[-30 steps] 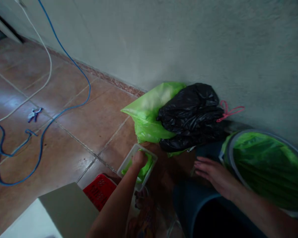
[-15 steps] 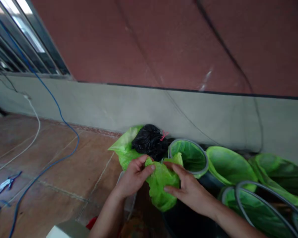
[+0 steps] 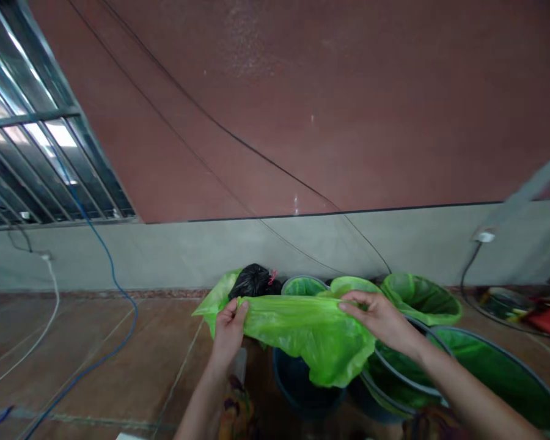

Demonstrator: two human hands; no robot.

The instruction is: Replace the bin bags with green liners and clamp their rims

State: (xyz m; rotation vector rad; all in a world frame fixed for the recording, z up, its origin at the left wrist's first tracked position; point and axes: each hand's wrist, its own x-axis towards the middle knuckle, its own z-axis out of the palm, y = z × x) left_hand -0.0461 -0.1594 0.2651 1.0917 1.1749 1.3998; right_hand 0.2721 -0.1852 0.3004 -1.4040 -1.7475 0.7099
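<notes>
While a barred window [image 3: 27, 140] takes up the upper left of my feed, a white cable [image 3: 55, 296] and a blue cable [image 3: 111, 269] trail down the wall onto the brown floor tiles [image 3: 96, 324]. Moving right, a pale green sack [image 3: 211, 305] and a knotted black bag [image 3: 251, 281] with a pink tie sit against the wall. Just in front of those, from my angle, the left hand [image 3: 229, 324] has thumb and fingers pinched on one end of a thin green bag [image 3: 307, 333]. That bag's stretched sideways between both hands, top edge pretty much straight, the rest hanging loose in front of a dark bucket [image 3: 297, 385]. Can't tell from here if it touches the bucket. The right hand [image 3: 378, 315] pinches the other end, thumb on the near side. Past it I've got several green-lined bins [image 3: 495, 370], then something red [image 3: 547, 321] on the floor at the far right, too blurry to name.
</notes>
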